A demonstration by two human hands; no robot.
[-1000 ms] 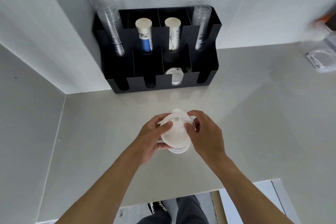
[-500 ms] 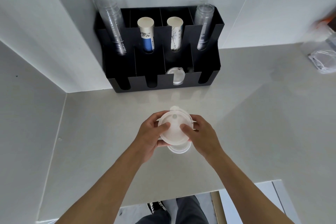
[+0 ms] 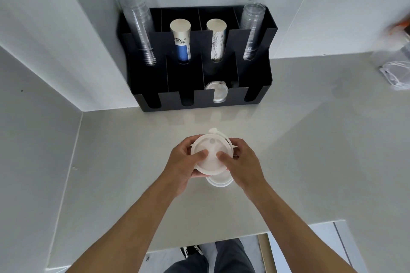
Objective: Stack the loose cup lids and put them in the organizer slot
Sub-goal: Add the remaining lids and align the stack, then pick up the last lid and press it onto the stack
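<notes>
A stack of white cup lids [image 3: 211, 150] is held above the counter between both hands. My left hand [image 3: 184, 168] grips its left side with the thumb on top. My right hand [image 3: 241, 166] grips its right side, thumb also pressed on the top lid. One more white lid [image 3: 219, 180] lies on the counter just below the stack, partly hidden by it. The black organizer [image 3: 199, 95] stands against the back wall. Its third front slot holds some lids [image 3: 216, 93].
Clear cup stacks [image 3: 139, 31] and paper cup stacks [image 3: 180, 40] fill the organizer's back compartments. A plastic bag with white items [image 3: 397, 73] lies at the counter's far right. A wall corner juts out on the left, and the counter's front edge is near my body.
Both thumbs have shifted onto the top lid's middle, pressing it down. The stack stays in about the same place over the counter.
</notes>
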